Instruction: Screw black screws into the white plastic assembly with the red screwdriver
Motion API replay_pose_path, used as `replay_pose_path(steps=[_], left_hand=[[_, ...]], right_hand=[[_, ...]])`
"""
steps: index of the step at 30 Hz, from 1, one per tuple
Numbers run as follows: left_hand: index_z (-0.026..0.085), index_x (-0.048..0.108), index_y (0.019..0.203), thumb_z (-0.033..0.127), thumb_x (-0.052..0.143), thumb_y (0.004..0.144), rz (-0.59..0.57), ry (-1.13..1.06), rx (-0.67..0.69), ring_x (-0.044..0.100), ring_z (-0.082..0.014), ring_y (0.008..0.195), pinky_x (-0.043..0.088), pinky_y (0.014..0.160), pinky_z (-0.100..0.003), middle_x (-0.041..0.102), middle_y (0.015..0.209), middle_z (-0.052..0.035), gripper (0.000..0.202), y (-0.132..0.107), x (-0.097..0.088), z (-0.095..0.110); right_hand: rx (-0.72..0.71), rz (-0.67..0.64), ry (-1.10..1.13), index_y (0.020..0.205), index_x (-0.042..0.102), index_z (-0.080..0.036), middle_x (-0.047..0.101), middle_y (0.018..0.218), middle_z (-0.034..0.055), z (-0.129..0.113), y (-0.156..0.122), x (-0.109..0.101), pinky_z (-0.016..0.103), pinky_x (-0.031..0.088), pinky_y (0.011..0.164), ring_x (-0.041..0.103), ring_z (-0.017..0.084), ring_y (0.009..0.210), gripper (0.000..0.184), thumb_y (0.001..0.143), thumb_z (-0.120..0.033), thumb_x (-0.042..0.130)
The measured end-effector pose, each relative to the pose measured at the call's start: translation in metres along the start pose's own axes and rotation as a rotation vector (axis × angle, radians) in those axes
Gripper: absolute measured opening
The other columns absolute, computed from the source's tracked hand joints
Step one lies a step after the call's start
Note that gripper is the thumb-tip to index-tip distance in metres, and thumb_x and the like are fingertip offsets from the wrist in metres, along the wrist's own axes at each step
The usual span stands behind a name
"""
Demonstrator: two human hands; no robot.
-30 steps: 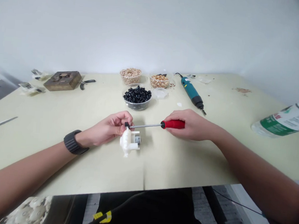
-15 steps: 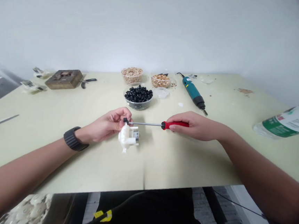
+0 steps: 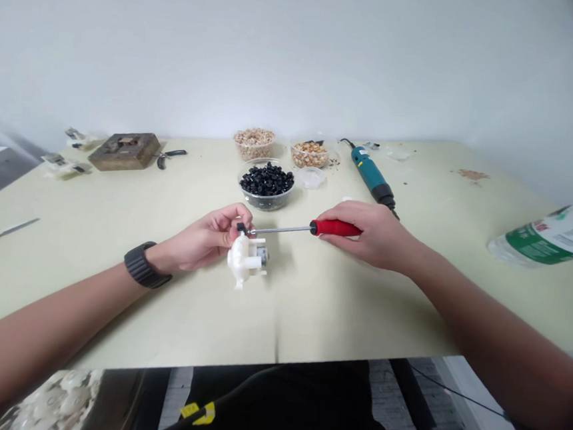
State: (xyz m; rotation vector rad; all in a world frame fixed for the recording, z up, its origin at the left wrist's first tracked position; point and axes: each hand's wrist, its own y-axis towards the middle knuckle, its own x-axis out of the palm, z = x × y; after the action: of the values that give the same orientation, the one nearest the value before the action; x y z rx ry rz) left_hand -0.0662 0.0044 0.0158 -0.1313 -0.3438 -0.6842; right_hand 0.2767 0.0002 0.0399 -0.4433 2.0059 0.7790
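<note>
"White unit (image 3: 244,260): where, and how held?"

"Over the desk (image 3: 338,316); left hand (image 3: 210,238) pinching its top by the black piece (image 3: 241,227), right hand (image 3: 376,235) gripping the screwdriver (image 3: 334,228), pointed there."

"Handling?"

"Probably light, stiff, slightly slick; prongs (image 3: 258,241) may snap, so hold the round body (image 3: 237,257)."

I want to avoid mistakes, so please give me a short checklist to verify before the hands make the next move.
1. Left hand holds the rounded white plastic housing: ok, gripped near its top.
2. Right hand holds the red-handled screwdriver with metal shaft: ok, fingers around the handle.
3. Shaft points toward the small black block at the housing's top: ok.
4. Tip properly seated: cannot tell, too small to see.
5. Round clear plastic bowl of black pieces upright: ok, beyond the hands.
</note>
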Motion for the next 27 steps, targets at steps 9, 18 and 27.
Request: replay_pose_path(steps=[9,18,27], left_hand=[[0.015,0.07,0.099,0.022,0.094,0.079,0.002,-0.016,-0.008,0.072,-0.0145,0.078,0.056,0.066,-0.02,0.073,0.093,-0.0041,0.032,0.001,0.0,-0.003],[0.016,0.07,0.099,0.021,0.092,0.081,-0.018,-0.032,-0.022,0.07,-0.0123,0.075,0.056,0.067,-0.019,0.072,0.091,-0.0022,0.029,0.0,0.002,-0.005],[0.016,0.069,0.099,0.021,0.091,0.083,-0.048,-0.076,-0.038,0.071,-0.014,0.076,0.058,0.067,-0.02,0.072,0.089,-0.0033,0.028,-0.002,0.007,-0.007]], right_hand=[[-0.028,-0.013,-0.004,0.115,0.077,-0.022,0.078,0.102,0.0084,0.004,-0.001,0.0,0.033,0.051,0.079,0.068,0.022,0.093,0.024,0.099,-0.036,0.065],[-0.117,0.084,-0.17,0.105,0.073,-0.023,0.075,0.087,0.0048,0.003,0.002,0.007,0.036,0.044,0.083,0.063,0.02,0.08,0.015,0.102,-0.029,0.059],[-0.084,0.341,-0.335,0.092,0.077,-0.031,0.075,0.081,0.0057,-0.001,0.001,0.01,0.048,0.047,0.091,0.065,0.025,0.084,0.029,0.106,-0.039,0.053]])
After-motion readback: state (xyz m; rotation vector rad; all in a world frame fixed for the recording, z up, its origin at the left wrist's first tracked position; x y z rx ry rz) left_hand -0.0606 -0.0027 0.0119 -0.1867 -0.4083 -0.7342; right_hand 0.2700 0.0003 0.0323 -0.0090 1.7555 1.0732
